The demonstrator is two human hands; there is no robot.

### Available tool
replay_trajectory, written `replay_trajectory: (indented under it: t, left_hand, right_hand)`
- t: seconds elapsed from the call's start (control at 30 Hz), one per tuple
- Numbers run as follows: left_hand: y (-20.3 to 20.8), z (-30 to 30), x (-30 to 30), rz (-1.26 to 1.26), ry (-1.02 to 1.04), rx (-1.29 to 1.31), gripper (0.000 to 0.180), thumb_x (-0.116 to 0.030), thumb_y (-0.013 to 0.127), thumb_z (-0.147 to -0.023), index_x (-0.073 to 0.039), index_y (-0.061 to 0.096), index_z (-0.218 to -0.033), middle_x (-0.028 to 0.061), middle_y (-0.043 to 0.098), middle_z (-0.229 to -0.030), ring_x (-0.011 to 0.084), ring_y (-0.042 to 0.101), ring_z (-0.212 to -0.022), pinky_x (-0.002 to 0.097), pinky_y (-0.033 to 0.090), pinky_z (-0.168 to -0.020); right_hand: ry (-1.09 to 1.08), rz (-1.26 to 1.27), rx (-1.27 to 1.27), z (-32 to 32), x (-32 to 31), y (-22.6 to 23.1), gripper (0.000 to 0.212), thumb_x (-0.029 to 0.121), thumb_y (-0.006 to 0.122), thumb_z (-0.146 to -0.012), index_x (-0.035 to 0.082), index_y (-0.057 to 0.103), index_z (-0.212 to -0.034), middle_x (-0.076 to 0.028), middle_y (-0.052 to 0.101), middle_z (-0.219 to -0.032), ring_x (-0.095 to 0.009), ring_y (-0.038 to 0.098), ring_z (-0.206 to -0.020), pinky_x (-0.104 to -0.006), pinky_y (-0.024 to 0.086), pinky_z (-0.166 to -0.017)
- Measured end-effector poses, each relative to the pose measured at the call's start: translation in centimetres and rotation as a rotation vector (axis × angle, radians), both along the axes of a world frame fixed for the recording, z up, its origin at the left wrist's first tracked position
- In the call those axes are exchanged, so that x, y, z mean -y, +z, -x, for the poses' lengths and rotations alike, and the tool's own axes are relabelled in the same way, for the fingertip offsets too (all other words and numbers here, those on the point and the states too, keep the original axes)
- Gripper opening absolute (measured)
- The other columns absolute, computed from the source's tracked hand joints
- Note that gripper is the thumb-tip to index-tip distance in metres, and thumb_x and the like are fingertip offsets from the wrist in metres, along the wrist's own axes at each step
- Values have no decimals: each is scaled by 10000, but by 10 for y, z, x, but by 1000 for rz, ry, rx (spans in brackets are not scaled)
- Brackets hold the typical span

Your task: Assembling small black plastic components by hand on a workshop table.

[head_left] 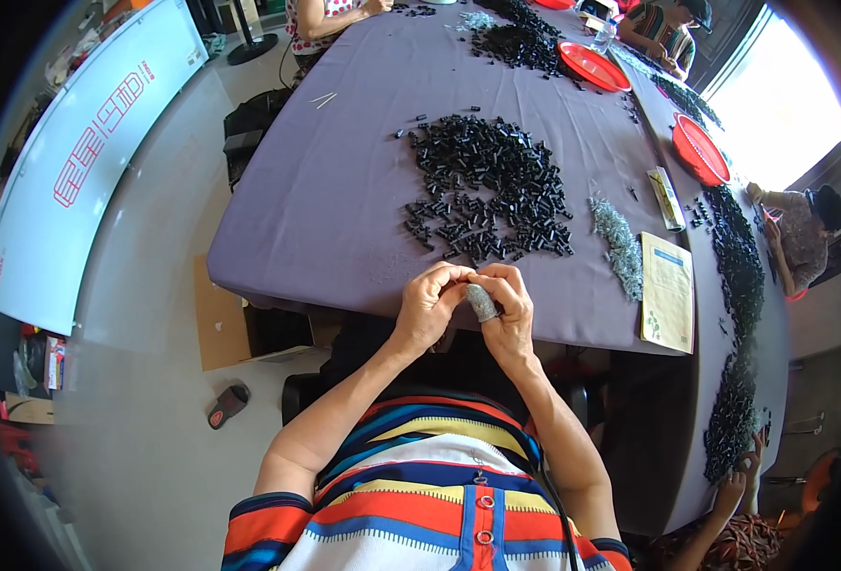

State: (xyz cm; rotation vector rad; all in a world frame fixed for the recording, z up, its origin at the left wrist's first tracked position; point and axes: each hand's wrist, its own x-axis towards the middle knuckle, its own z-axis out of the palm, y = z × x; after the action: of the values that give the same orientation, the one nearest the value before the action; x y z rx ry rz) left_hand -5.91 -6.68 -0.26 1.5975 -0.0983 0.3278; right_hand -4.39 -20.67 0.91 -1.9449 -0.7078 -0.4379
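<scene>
My left hand and my right hand meet at the near edge of the cloth-covered table. Fingertips of both are pinched together around something too small or too hidden to make out. A grey covering wraps my right thumb. Just beyond my hands spreads a pile of small black cylindrical pieces. Right of that pile lies a heap of small clear pieces.
A tan booklet or envelope and a narrow yellow box lie to the right. Red trays stand farther off. Other people work around the tables. An opened cardboard box and a dark shoe are on the floor at left.
</scene>
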Motion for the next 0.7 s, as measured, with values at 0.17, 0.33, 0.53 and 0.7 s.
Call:
replay_trajectory:
  t: [0.17, 0.33, 0.53, 0.7]
  left_hand:
    - [7, 1, -3, 53, -42, -140, 122, 25, 607, -838, 5, 637, -955, 34, 635, -844, 85, 572, -726, 225, 473, -670]
    - [2, 0, -2, -12, -35, -18, 126, 5, 632, -833, -5, 634, -958, 24, 627, -830, 77, 572, -726, 227, 475, -669]
    - [0, -1, -1, -40, -24, 6, 122, 1, 640, -829, -8, 633, -951, 26, 627, -827, 86, 582, -729, 233, 481, -671]
    - [1, -1, -1, -51, -17, 23, 120, -1, 640, -830, -10, 634, -949, 28, 631, -836, 91, 589, -727, 232, 483, -668]
  right_hand:
    - [16, -7, -32, -11, 15, 15, 290, -47, 645, -756, 50, 650, -1029, -108, 596, -964, -222, 598, -796, -290, 477, -670]
    - [-376, 40, -106, -47, 62, 22, 228, -77, 578, -775, 43, 642, -958, -82, 597, -826, -174, 580, -718, -279, 445, -623]
    - [-243, 268, -31, -56, 66, 14, 238, -69, 554, -715, 50, 639, -902, -122, 580, -861, -317, 586, -812, -380, 470, -722]
    - [-321, 272, -16, -61, 66, 16, 233, -65, 538, -718, 54, 629, -897, -114, 578, -856, -320, 578, -843, -389, 462, -737]
